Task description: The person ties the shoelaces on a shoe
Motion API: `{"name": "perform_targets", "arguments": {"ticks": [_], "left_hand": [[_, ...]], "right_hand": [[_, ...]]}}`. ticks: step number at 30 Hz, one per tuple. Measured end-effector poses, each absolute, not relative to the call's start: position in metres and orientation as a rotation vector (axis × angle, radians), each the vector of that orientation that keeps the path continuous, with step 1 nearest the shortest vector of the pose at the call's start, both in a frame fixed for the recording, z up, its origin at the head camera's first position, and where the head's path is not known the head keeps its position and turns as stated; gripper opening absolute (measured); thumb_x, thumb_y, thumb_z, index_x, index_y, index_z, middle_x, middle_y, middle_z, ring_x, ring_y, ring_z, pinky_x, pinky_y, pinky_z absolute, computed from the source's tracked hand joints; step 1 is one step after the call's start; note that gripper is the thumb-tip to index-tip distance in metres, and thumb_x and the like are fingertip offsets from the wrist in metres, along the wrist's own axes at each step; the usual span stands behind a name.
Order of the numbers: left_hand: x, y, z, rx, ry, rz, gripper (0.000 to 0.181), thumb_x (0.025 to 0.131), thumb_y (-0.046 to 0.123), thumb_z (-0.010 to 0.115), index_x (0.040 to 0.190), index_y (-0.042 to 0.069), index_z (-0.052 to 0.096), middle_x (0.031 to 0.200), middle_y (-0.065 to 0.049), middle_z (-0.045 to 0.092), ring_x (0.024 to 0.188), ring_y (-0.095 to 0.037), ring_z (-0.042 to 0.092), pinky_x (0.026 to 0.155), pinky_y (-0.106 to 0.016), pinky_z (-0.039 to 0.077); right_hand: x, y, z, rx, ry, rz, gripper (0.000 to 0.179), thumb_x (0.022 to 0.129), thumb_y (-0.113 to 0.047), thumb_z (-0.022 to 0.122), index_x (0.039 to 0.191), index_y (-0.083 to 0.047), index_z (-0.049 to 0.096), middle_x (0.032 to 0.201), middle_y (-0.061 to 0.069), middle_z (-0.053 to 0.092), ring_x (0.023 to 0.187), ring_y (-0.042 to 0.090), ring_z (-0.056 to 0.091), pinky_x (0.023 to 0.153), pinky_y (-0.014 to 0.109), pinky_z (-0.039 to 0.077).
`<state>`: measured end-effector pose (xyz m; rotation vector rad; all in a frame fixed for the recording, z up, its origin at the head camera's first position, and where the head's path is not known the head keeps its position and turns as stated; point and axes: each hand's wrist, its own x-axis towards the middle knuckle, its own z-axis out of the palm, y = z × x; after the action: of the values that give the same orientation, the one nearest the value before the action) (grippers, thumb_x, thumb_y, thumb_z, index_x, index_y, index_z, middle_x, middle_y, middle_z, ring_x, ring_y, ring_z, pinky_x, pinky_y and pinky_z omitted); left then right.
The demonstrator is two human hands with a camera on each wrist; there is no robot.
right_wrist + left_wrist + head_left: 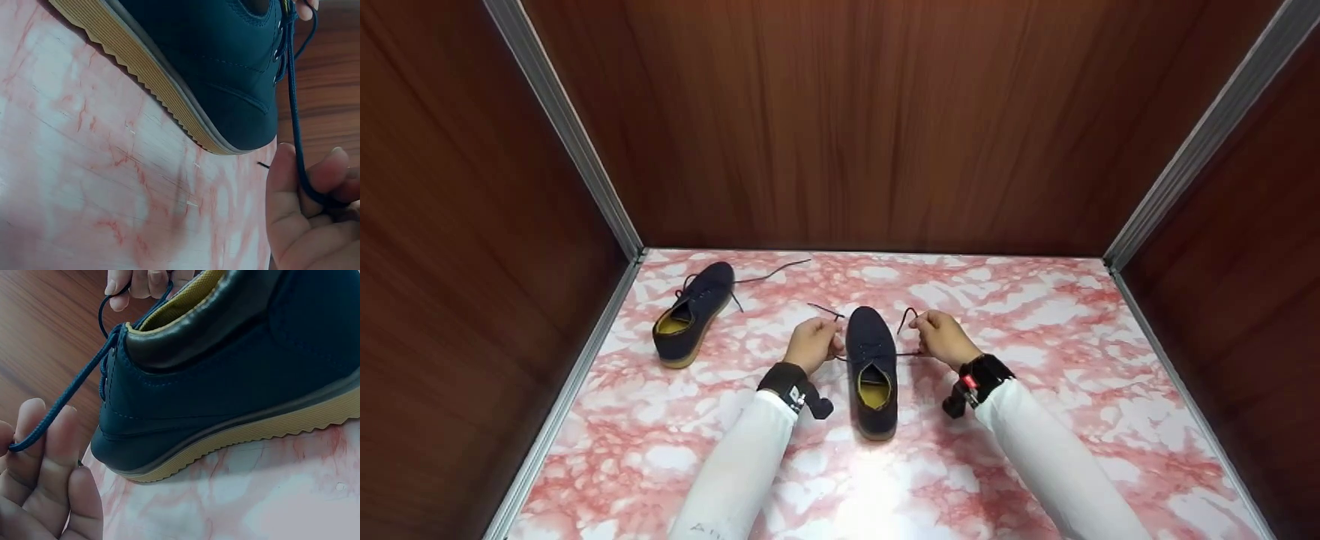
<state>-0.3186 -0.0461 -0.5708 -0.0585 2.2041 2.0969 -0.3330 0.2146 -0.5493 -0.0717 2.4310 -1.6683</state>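
A navy blue lace-up shoe (pixel 870 330) with a yellow lining and a ridged tan sole stands on the tabletop, toe pointing away from me. On its left side, my left hand (pixel 814 343) pinches one shoelace (pixel 73 387) between thumb and fingers. To the right of the shoe, my right hand (pixel 946 339) grips the other lace (pixel 295 118), which runs across its curled fingers. Both laces stretch outward from the top eyelets, and their loose ends stick out past the hands. The shoe's upper (pixel 197 402) fills much of the left wrist view.
A matching shoe (pixel 706 296) sits at the back left, its untied lace (pixel 772 274) trailing to the right. The red-and-white marbled tabletop (pixel 1035 300) is bounded by dark wood-grain panels (pixel 840 150) at the back and both sides, with metal edging (pixel 585 150) at the corners.
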Motion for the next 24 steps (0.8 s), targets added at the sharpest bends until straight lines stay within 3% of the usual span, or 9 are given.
{"name": "perform_targets", "arguments": {"ticks": [4, 9, 17, 21, 24], "left_hand": [[-0.318, -0.045, -0.568, -0.055, 2.296, 2.021, 0.023, 0.103, 0.014, 0.056, 0.100, -0.005, 0.069, 0.069, 0.000, 0.070, 0.063, -0.007, 0.068, 0.061, -0.019, 0.054], [-0.317, -0.046, -0.566, -0.044, 2.371, 1.933, 0.027, 0.104, 0.019, 0.058, 0.093, -0.002, 0.070, 0.082, -0.007, 0.079, 0.072, -0.008, 0.073, 0.073, -0.024, 0.061], [-0.316, -0.047, -0.566, -0.039, 2.440, 1.832, 0.026, 0.104, 0.022, 0.057, 0.091, 0.003, 0.070, 0.095, -0.014, 0.082, 0.079, -0.009, 0.077, 0.077, -0.026, 0.063], [-0.316, -0.047, -0.564, -0.033, 2.448, 1.797, 0.028, 0.103, 0.022, 0.057, 0.095, 0.000, 0.071, 0.094, -0.014, 0.082, 0.075, -0.005, 0.074, 0.071, -0.023, 0.061], [-0.315, -0.046, -0.562, -0.026, 2.425, 1.795, 0.031, 0.104, 0.024, 0.058, 0.100, -0.003, 0.072, 0.092, -0.013, 0.082, 0.073, -0.004, 0.073, 0.067, -0.021, 0.058]], "right_hand": [[-0.331, 0.213, -0.545, -0.066, 2.385, -1.631, 0.028, 0.105, -0.002, 0.037, 0.118, 0.010, 0.058, 0.071, -0.002, 0.046, 0.065, 0.010, 0.050, 0.069, 0.028, 0.059], [-0.331, 0.214, -0.543, -0.117, 2.394, -1.591, 0.035, 0.098, 0.004, 0.036, 0.124, 0.011, 0.058, 0.072, 0.001, 0.051, 0.067, 0.013, 0.056, 0.072, 0.032, 0.062], [-0.332, 0.221, -0.538, -0.178, 2.440, -1.572, 0.018, 0.107, -0.002, 0.047, 0.120, 0.009, 0.055, 0.082, 0.010, 0.073, 0.082, 0.021, 0.075, 0.082, 0.038, 0.065], [-0.332, 0.224, -0.536, -0.140, 2.465, -1.555, 0.009, 0.107, -0.005, 0.053, 0.109, 0.004, 0.055, 0.092, 0.019, 0.079, 0.091, 0.027, 0.078, 0.076, 0.029, 0.063], [-0.332, 0.226, -0.534, -0.134, 2.505, -1.523, 0.006, 0.106, -0.005, 0.055, 0.106, 0.001, 0.056, 0.098, 0.024, 0.079, 0.084, 0.024, 0.078, 0.069, 0.026, 0.060]]}}
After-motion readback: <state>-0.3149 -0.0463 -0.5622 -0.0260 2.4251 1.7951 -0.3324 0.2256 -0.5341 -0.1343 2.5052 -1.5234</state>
